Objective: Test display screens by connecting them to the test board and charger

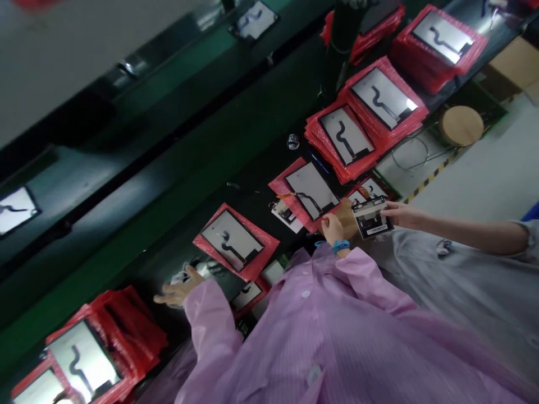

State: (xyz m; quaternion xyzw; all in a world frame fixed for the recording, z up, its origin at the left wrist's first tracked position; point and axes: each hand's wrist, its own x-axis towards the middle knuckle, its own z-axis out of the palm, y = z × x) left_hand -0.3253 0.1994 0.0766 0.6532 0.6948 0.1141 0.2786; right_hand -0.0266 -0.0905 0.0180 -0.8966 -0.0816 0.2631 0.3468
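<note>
My left hand (pixel 181 288), at the end of a pink sleeve, is open with its fingers apart over the dark bench. A crumpled whitish bundle (pixel 185 274) lies beside it. To its right, a display panel (pixel 231 238) with a black flex cable rests on a red bubble-wrap bag (pixel 263 266). My right hand (pixel 334 229), wearing a blue wrist strap (pixel 340 245), has its fingers curled at the near corner of another display panel (pixel 309 185). Whatever lies between those fingers is hidden. This panel lies on a red bubble-wrap bag (pixel 281 178), its flex cable ending in an orange strip.
Stacks of panels on red bags stand to the right (pixel 349 134) and lower left (pixel 122 331). A co-worker's hand (pixel 391 213) holds a panel with a circuit board (pixel 373 219) close to my right arm. Single panels lie on the far green line (pixel 255 19). A round stool (pixel 461 126) stands right.
</note>
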